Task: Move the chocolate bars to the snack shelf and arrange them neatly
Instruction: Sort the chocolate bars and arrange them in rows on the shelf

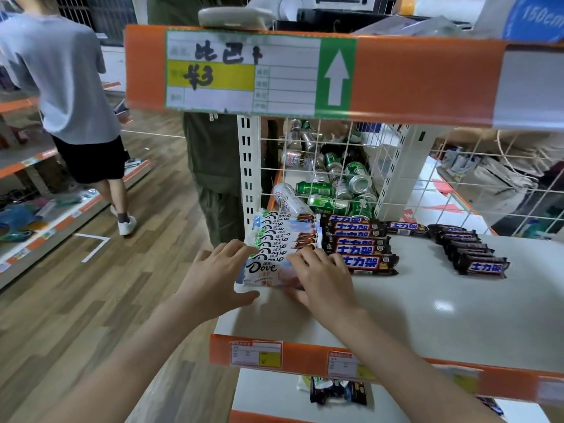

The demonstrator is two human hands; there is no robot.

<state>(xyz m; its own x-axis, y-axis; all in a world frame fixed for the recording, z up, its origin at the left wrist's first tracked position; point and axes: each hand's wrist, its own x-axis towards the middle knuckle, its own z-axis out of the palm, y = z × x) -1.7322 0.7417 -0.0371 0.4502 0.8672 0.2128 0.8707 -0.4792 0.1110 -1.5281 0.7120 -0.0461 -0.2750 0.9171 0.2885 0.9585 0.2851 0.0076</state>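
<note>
A row of several white Dove bars (283,236) lies overlapped at the left end of the white snack shelf (427,306). The front Dove bar (262,271) sits between my hands. My left hand (219,277) grips its left end, thumb under the near edge. My right hand (320,279) lies on its right end with fingers curved over the wrapper. Beside them is a row of several dark Snickers bars (360,242). A second row of dark bars (473,251) lies further right, and one single bar (404,228) lies behind.
An orange shelf edge with a label (274,71) hangs just above. Behind a wire grid lie several drink cans (332,184). Two people (76,102) stand in the aisle to the left. Dark packets (338,390) lie on the shelf below.
</note>
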